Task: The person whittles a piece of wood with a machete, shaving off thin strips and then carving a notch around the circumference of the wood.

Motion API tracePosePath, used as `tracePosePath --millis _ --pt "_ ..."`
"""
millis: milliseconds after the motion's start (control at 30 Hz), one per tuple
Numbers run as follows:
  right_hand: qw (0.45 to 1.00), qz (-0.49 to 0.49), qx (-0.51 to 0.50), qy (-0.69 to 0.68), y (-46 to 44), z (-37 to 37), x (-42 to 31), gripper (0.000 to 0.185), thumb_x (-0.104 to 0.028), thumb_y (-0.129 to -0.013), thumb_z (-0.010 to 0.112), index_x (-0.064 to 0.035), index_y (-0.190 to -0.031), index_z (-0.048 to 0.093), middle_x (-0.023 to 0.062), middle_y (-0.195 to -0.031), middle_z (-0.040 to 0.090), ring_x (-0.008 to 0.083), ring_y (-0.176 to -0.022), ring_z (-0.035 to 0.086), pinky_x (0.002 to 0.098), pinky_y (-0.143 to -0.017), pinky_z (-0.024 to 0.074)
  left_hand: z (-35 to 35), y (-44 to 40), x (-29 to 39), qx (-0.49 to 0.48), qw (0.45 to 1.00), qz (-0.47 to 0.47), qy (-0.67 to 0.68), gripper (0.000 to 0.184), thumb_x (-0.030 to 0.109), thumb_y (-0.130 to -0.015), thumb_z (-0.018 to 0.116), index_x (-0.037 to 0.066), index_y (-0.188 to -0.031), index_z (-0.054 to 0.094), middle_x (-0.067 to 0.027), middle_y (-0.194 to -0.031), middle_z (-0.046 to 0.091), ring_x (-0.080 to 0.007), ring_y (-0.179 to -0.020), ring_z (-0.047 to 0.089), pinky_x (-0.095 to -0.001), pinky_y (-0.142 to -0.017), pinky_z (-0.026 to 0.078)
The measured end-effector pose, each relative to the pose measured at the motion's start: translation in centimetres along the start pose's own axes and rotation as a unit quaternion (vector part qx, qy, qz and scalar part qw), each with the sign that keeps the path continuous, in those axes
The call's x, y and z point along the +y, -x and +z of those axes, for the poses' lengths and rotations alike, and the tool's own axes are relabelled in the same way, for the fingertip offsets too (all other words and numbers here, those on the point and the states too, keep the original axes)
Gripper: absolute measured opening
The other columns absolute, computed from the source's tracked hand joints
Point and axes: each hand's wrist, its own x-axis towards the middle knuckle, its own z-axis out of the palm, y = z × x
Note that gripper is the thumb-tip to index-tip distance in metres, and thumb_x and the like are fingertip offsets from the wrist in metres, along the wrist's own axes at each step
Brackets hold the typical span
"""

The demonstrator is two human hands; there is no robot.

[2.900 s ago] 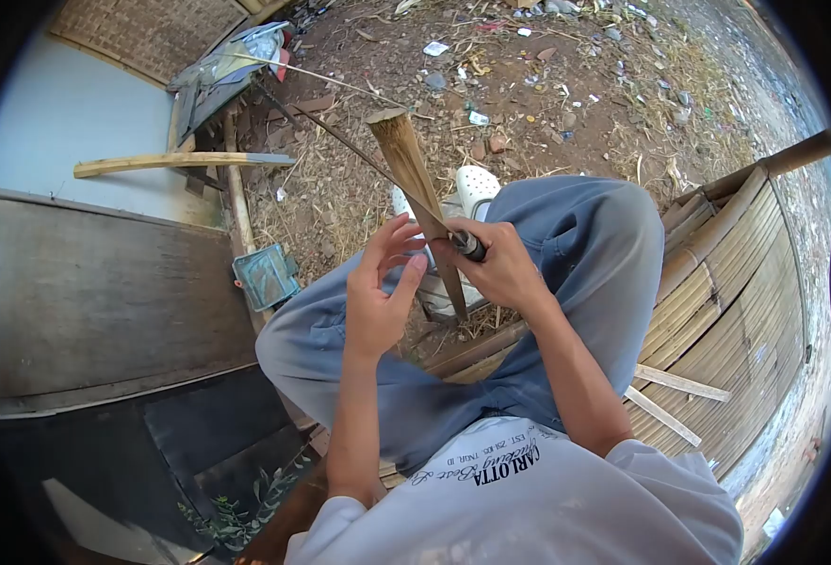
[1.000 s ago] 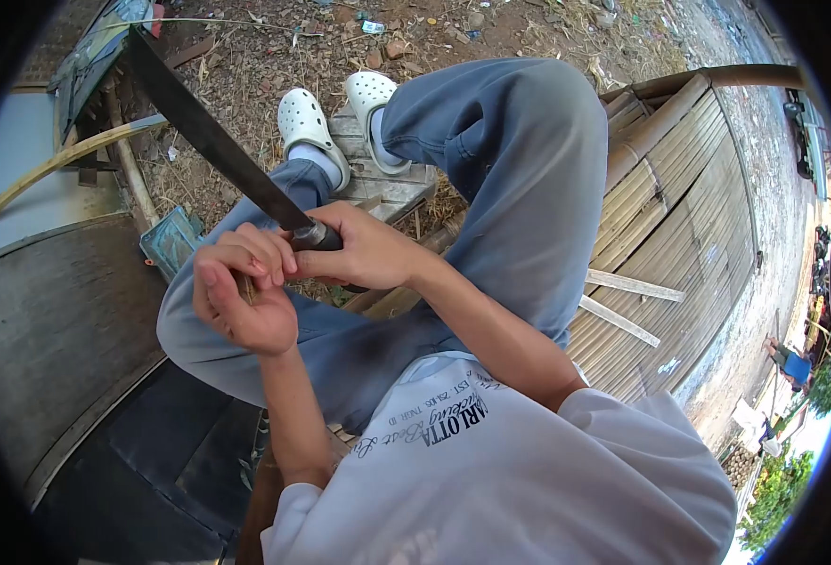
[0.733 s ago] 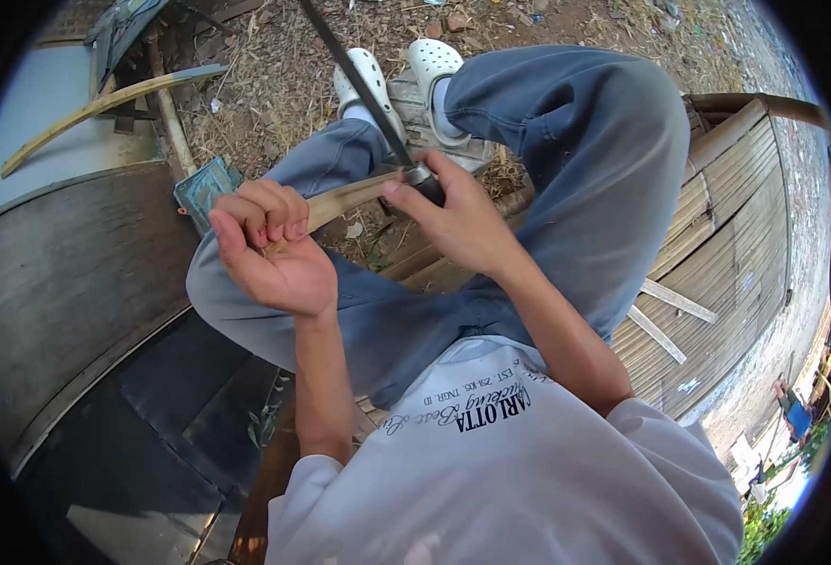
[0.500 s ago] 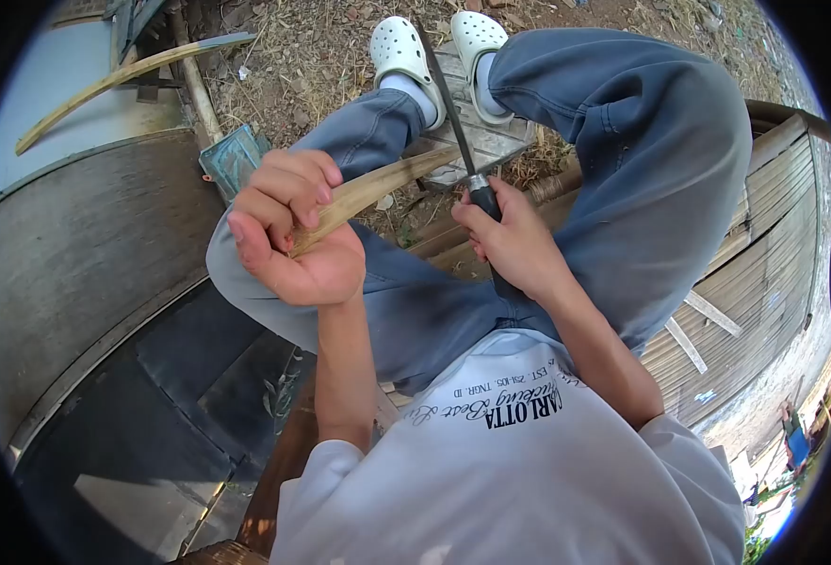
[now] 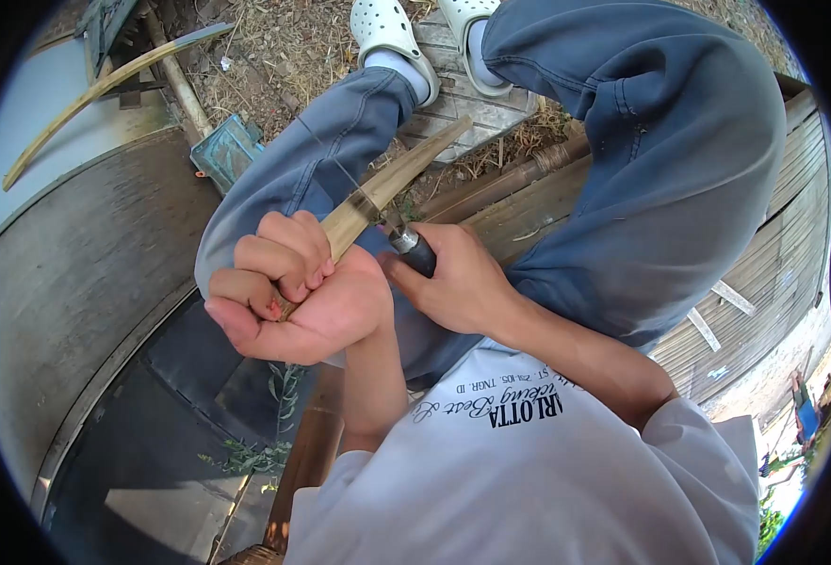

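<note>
- Wooden stake slanting across the lap, a person in a white printed shirt and blue-gray trousers sits with knees spread wide.
- Slatted bamboo fills the area beyond the right knee, facing a large brown board on the left side of the view.
- White perforated clogs rest at a weathered wooden slab on littered ground.
- A curved wood strip arcs across the upper left.
- The pale stake tapers away from the person, its narrow tip pointing toward the slab and its near end wrapped in the left hand, which is curled closed with the palm turned up.
- The right hand is closed around the dark handle of a knife, a metal collar showing above the fingers. The blade, blurred, crosses in view over the middle of the stake; whether they touch cannot be told.
- A blue-green container lies just beyond the left knee.
</note>
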Motion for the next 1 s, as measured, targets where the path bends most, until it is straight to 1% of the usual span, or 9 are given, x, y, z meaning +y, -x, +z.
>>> tracePosePath --millis 367,433,467,533,767,833,867,933,1000 --pt "0.998 0.013 -0.027 0.050 -0.9 -0.3 -0.9 0.019 -0.013 -0.075 0.058 0.0048 -0.068 0.057 0.0260 -0.060 0.054 0.0443 -0.064 0.055 0.0447 -0.059 0.0434 -0.3 0.2 0.7 -0.037 0.996 -0.018 0.077 0.036 0.031 -0.093 0.032 0.016 -0.061 0.026 0.0005 -0.052 0.030 -0.0098 -0.048 0.023 -0.0219 -0.045 0.023" --pt "0.999 -0.013 -0.007 0.043 -0.9 -0.2 -0.3 0.023 -0.012 -0.078 0.057 0.0045 -0.064 0.051 0.0187 -0.050 0.044 0.0251 -0.045 0.035 0.0383 -0.050 0.0374 0.2 0.0 1.1 -0.046 0.997 -0.043 0.048 0.035 0.026 -0.091 0.035 0.016 -0.058 0.026 0.0011 -0.053 0.028 -0.0099 -0.050 0.027 -0.0243 -0.048 0.026" --pt "0.999 -0.012 -0.006 0.041 -0.9 -0.3 -0.3 0.023 -0.012 -0.078 0.057 0.0045 -0.064 0.051 0.0187 -0.050 0.044 0.0251 -0.045 0.035 0.0383 -0.050 0.0374 -0.1 -0.2 1.3 -0.047 0.997 -0.044 0.047 0.035 0.026 -0.091 0.035 0.016 -0.058 0.026 0.0011 -0.053 0.028 -0.0099 -0.050 0.027 -0.0243 -0.048 0.026" --pt "0.998 0.044 -0.013 0.047 -1.2 -0.8 -0.4 0.020 -0.013 -0.074 0.059 0.0047 -0.068 0.057 0.0248 -0.059 0.054 0.0424 -0.062 0.057 0.0447 -0.058 0.0436 -0.9 -0.9 1.6 -0.116 0.983 -0.121 0.074 0.034 0.022 -0.089 0.036 0.015 -0.057 0.029 0.0003 -0.056 0.031 -0.0108 -0.056 0.030 -0.0259 -0.052 0.027" --pt "0.999 -0.001 0.024 0.028 -1.2 -0.9 0.6 0.020 -0.014 -0.075 0.059 0.0042 -0.068 0.056 0.0226 -0.057 0.055 0.0401 -0.059 0.058 0.0439 -0.056 0.0435 -0.9 -1.6 1.7 -0.102 0.970 -0.175 0.132 0.038 0.023 -0.091 0.037 0.014 -0.054 0.033 -0.0003 -0.060 0.036 -0.0118 -0.065 0.035 -0.0254 -0.054 0.034" --pt "0.997 0.015 0.008 0.069 -1.1 -1.1 0.7 0.020 -0.014 -0.080 0.058 -0.0031 -0.095 0.066 0.0146 -0.054 0.052 0.0214 -0.047 0.047 0.0353 -0.053 0.0411 -1.0 -1.5 1.7 -0.097 0.949 -0.216 0.207 0.041 0.028 -0.095 0.033 0.013 -0.056 0.035 -0.0021 -0.057 0.040 -0.0127 -0.060 0.038 -0.0258 -0.051 0.037" --pt "0.997 0.015 0.009 0.070 -1.2 -1.1 0.8 0.020 -0.014 -0.080 0.058 -0.0031 -0.095 0.066 0.0146 -0.054 0.052 0.0214 -0.047 0.047 0.0353 -0.053 0.0411 -1.3 -1.6 1.7 -0.097 0.949 -0.215 0.208 0.041 0.028 -0.095 0.033 0.013 -0.056 0.035 -0.0021 -0.057 0.040 -0.0127 -0.060 0.038 -0.0258 -0.051 0.037" --pt "0.998 0.022 0.019 0.055 -1.3 -1.2 0.8 0.020 -0.016 -0.075 0.059 0.0029 -0.068 0.056 0.0217 -0.056 0.054 0.0396 -0.057 0.056 0.0432 -0.055 0.0431 -1.9 -1.9 1.8 -0.153 0.945 -0.221 0.187 0.044 0.034 -0.096 0.028 0.011 -0.060 0.038 -0.0045 -0.052 0.042 -0.0139 -0.050 0.039 -0.0269 -0.045 0.037" --pt "0.998 0.017 0.023 0.054 -1.2 -1.1 1.0 0.020 -0.016 -0.075 0.059 0.0029 -0.068 0.056 0.0216 -0.056 0.054 0.0396 -0.057 0.056 0.0431 -0.055 0.0430 -2.1 -1.9 1.6 -0.160 0.947 -0.206 0.187 0.045 0.036 -0.096 0.026 0.011 -0.061 0.038 -0.0048 -0.050 0.041 -0.0142 -0.046 0.037 -0.0269 -0.043 0.036"
